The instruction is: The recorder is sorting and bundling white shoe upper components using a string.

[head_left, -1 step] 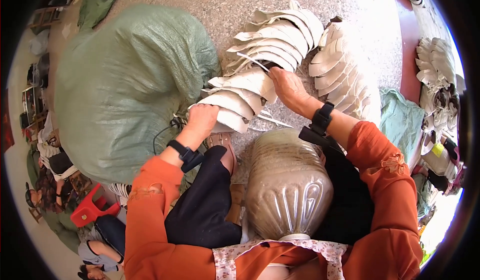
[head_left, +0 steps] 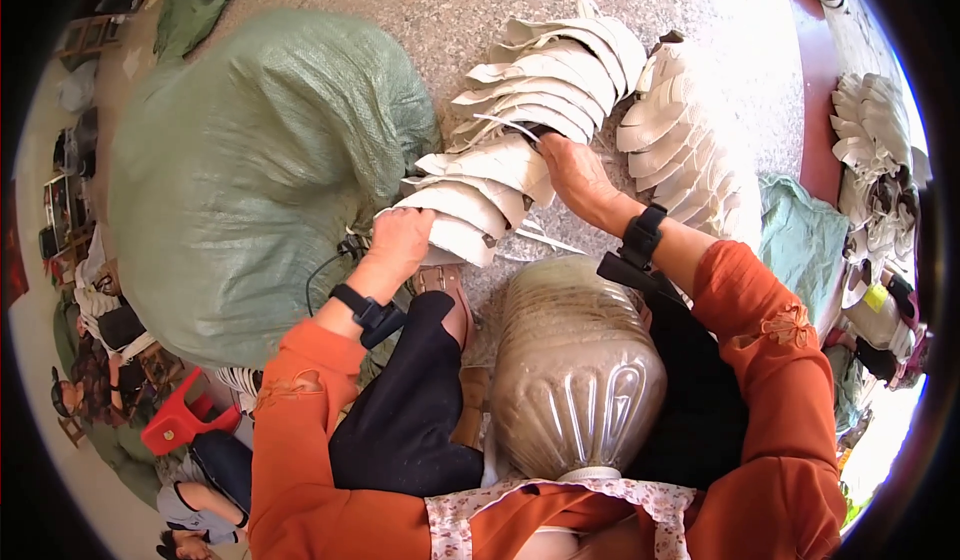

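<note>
A stack of nested cream shoe uppers (head_left: pixel 485 168) lies slanting across the floor in front of me. My left hand (head_left: pixel 402 240) is closed around the edge of the nearest upper. Higher along the stack, my right hand (head_left: pixel 578 175) is closed by a gap between the uppers, its fingertips partly hidden. A thin white strip (head_left: pixel 505 123) runs from those fingertips toward the upper left, its free end sticking out. Beyond the gap, a second part of the stack (head_left: pixel 560 70) curves away. More white strips (head_left: pixel 545 240) lie on the floor below my right hand.
A big green woven sack (head_left: pixel 270 180) bulges at the left. Another stack of uppers (head_left: pixel 680 150) lies to the right, beside green cloth (head_left: pixel 800 230). A brown plastic-wrapped bundle (head_left: pixel 575 380) stands between my legs. Far left are a red stool (head_left: pixel 185 415) and other people.
The white strip at my right fingertips now bends a little more, with its free end slightly lower. My left hand has shifted a touch to the left.
</note>
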Available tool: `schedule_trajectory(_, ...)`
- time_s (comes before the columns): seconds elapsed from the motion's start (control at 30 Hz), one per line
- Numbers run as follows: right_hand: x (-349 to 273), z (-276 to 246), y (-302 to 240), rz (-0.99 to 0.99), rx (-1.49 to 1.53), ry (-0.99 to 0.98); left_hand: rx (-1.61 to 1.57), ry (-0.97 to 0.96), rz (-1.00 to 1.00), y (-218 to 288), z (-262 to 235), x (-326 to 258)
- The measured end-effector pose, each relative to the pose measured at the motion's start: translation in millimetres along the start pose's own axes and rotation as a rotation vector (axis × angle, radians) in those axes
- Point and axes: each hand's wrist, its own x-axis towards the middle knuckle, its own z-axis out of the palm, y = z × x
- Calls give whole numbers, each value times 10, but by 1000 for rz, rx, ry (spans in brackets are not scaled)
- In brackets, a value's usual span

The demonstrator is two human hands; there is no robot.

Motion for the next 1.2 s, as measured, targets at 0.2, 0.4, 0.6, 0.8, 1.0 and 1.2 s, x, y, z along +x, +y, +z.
schedule_trajectory(0.2, 12, 150, 148, 138, 316, 31, -214, 470, 104, 98, -370, -488)
schedule_trajectory(0.4, 113, 227, 235, 255, 505, -66, -808, -119, 88, 230, -13, -691)
schedule_trajectory(0.6, 126, 196, 230, 225, 579, -133, -1533, -274, -439, 218, 244, -137)
schedule_trajectory(0.8, 139, 205, 229, 273, 652, -177, -2526, -135, -387, 442, 277, 283)
schedule_trajectory(1.0, 69, 217, 2, 323, 807, -264, -2667, -148, -349, 532, 598, 401)
schedule_trajectory(1.2, 47, 186, -14, 294, 855, -316, -2698, -226, -300, 463, 330, 495)
